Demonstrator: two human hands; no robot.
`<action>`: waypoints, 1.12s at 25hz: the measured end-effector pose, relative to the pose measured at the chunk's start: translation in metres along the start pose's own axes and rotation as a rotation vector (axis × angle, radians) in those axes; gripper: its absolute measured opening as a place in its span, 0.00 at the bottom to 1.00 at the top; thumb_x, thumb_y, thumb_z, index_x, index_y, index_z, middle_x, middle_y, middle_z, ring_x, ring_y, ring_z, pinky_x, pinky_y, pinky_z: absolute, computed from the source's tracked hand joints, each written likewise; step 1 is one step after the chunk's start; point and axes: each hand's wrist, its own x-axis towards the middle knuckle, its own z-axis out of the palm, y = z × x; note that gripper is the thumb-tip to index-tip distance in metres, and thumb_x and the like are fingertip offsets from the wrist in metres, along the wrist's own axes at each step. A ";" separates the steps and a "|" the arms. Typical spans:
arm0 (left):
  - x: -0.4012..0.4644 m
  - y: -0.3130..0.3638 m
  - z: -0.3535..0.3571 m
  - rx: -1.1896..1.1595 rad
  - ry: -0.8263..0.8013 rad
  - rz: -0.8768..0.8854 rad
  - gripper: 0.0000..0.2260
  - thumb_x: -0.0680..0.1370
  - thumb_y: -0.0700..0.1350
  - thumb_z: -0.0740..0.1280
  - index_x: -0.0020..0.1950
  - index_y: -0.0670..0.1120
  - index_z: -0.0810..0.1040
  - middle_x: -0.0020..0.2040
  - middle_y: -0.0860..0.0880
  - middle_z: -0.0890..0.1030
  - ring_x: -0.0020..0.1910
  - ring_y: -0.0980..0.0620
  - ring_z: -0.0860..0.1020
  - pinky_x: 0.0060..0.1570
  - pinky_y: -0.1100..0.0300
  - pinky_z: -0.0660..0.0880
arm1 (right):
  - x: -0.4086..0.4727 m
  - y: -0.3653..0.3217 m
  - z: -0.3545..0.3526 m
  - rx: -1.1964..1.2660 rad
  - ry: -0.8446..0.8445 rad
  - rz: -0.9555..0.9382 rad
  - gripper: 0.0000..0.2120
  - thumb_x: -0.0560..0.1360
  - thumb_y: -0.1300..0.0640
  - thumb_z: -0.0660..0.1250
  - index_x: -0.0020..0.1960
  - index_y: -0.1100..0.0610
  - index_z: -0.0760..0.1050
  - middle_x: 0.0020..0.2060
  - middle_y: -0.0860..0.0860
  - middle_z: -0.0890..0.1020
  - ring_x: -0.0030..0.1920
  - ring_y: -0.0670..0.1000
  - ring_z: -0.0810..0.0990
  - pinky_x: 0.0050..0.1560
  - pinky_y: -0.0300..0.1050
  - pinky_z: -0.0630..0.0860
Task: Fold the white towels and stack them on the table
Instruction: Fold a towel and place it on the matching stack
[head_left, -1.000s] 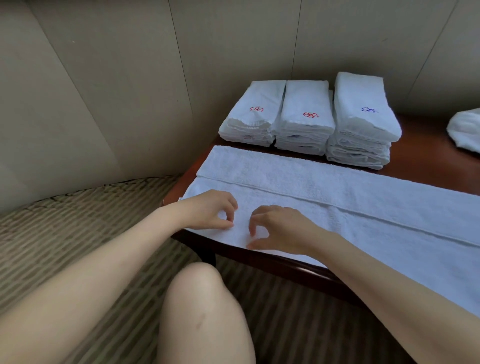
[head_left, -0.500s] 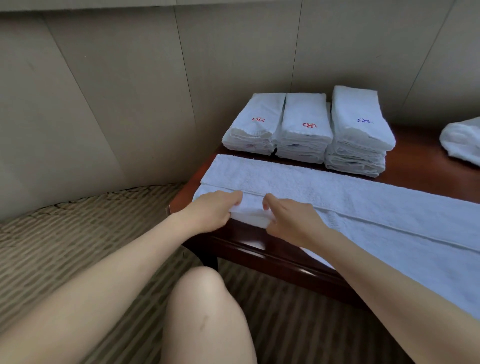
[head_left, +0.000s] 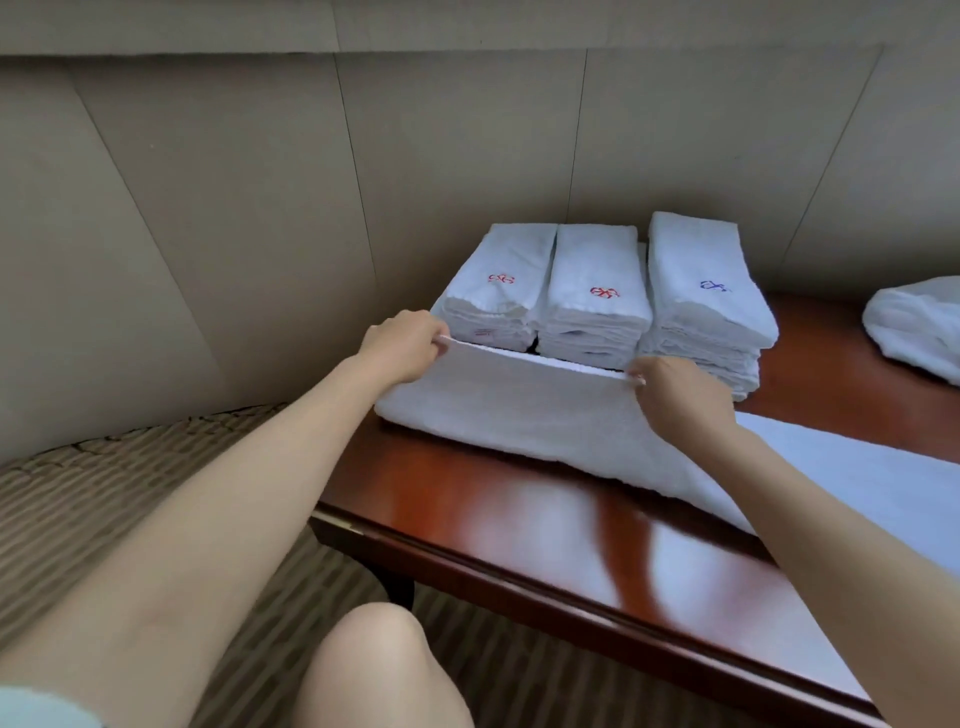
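A long white towel (head_left: 524, 405) lies across the dark red wooden table (head_left: 519, 514), running off to the right. Its near edge is lifted and carried over toward the far side. My left hand (head_left: 402, 345) pinches that edge at the left corner. My right hand (head_left: 675, 387) pinches the same edge further right, just in front of the stacks. Behind the towel stand three stacks of folded white towels: the left stack (head_left: 498, 283) and the middle stack (head_left: 597, 291) carry red marks, and the right stack (head_left: 701, 291) has a blue mark.
A loose white towel heap (head_left: 919, 325) lies at the table's far right. Beige wall panels close in the table behind and to the left. Striped carpet (head_left: 104, 493) covers the floor, and my knee (head_left: 374, 670) is below the table's front edge.
Both hands gripped the towel's near edge, lifted it off the front of the table and carried it away from me over the towel, uncovering the glossy front of the table.
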 end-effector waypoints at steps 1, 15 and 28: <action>0.012 0.000 0.004 0.019 0.005 -0.017 0.08 0.80 0.44 0.59 0.54 0.48 0.77 0.53 0.47 0.78 0.53 0.42 0.75 0.44 0.54 0.66 | 0.010 0.003 0.007 -0.012 0.001 -0.011 0.14 0.77 0.66 0.57 0.58 0.56 0.76 0.54 0.56 0.79 0.54 0.60 0.76 0.44 0.49 0.69; 0.049 0.065 0.073 0.313 0.042 0.213 0.15 0.77 0.38 0.60 0.64 0.46 0.71 0.61 0.44 0.71 0.61 0.44 0.70 0.60 0.53 0.62 | 0.066 0.050 0.066 0.276 -0.243 -0.055 0.11 0.79 0.52 0.61 0.59 0.54 0.73 0.55 0.52 0.77 0.54 0.54 0.74 0.48 0.48 0.72; 0.018 0.277 0.121 0.152 -0.106 0.751 0.11 0.80 0.43 0.58 0.51 0.42 0.78 0.54 0.44 0.78 0.55 0.42 0.76 0.49 0.55 0.68 | -0.082 0.234 0.007 0.181 -0.167 0.330 0.16 0.74 0.62 0.61 0.61 0.53 0.74 0.60 0.51 0.76 0.62 0.53 0.72 0.55 0.45 0.69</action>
